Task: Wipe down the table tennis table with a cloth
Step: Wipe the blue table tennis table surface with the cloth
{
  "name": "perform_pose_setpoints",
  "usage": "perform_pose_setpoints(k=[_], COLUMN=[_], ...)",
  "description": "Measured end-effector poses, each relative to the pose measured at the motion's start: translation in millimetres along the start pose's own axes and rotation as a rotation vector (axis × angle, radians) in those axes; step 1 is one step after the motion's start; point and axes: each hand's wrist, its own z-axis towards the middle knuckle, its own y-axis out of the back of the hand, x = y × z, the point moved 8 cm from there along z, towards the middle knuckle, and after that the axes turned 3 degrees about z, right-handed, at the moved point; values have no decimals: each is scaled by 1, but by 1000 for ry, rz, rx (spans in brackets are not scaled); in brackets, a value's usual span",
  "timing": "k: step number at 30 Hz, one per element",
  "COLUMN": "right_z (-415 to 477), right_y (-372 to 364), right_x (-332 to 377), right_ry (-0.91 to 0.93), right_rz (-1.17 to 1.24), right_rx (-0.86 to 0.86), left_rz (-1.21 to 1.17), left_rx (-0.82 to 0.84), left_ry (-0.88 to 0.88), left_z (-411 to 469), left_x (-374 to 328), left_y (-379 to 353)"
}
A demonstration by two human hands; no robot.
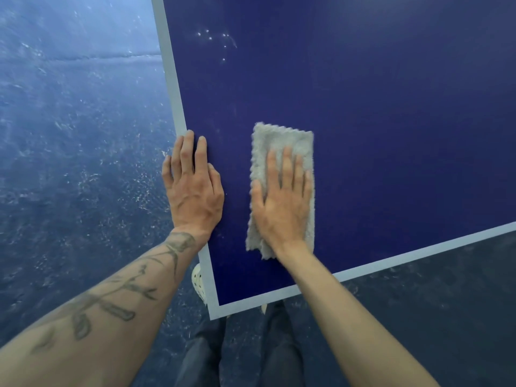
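The left forearm [92, 317], marked with a tattoo of a stem and leaves, is seen nearest the camera, entering from 7 o'clock and running toward the centre. Behind it, at 9 o'clock, a scuffed blue floor [69, 149] is shown. The left hand [192, 188] is laid palm down on the table tennis table [391, 121] at its left edge, across the white border line [173, 88]. Its fingers are held straight and close together, pointed to 12 o'clock, and the little finger is seen past the table edge. At 6 o'clock from the wrist, part of a pale perforated shoe [198, 280] is visible beside the table edge. Dark trousers [201, 356] are seen below the near corner. A group of white specks [215, 37] is seen on the surface at 12 o'clock from the left hand.

The cloth [282, 138], grey with scalloped edges, is folded to an oblong. It is laid on the dark blue playing surface near the near-left corner, with its long side run from 12 to 6 o'clock. It is placed at 3 o'clock from the left hand, just beside it and apart from it. The right hand [282, 208] is pressed flat upon the lower part of the cloth, with the fingers straight, slightly spread and pointed to 12 o'clock. The right forearm [349, 317] is run in from 5 o'clock.
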Motion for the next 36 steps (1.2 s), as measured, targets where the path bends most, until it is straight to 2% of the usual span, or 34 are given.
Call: perform_pose_setpoints(k=[3,5,9,13,15,17,19,21,23,25,27,29,32,34,36], right_z=[-38,-44,6,79,93,84,73,88,129,179,223,246,233,220,236], right_y=[-12,-8,3,4,-3,-8,-6,1,8,16,17,8,-2,-1,3], right_x=[26,11,-14,19,49,69,60,32,15,19,46,82,120,111,90], right_ry=[249,284,103,2,86,288,430,394,260,152,133,203,463,612,611], right_rz=[5,-6,-43,-19,-17,-11,-1,-10,-17,-9,4,10,30,24,2], right_rx=[62,85,70,-10,5,47,84,100,97,65,38,64,137,156,151], left_rz=[-5,-7,15,44,63,83,93,80,60,40,49,78,133,146,145], left_rx=[16,26,21,20,24,31,24,-7,-35,-51,-53,-52,-61,-72,-79], left_ry=[-5,2,8,0,-2,1,-2,23,123,241,293,279,252,245,242], left_z=[0,1,1,0,1,0,3,10,27,49,68,77,76,74,75], left_x=[0,0,0,1,-1,-2,-4,-4,-1,2,2,-1,-2,-1,0], left_y=[0,1,-1,-2,-2,0,3,10,16,17,12,3,-8,-11,-12])
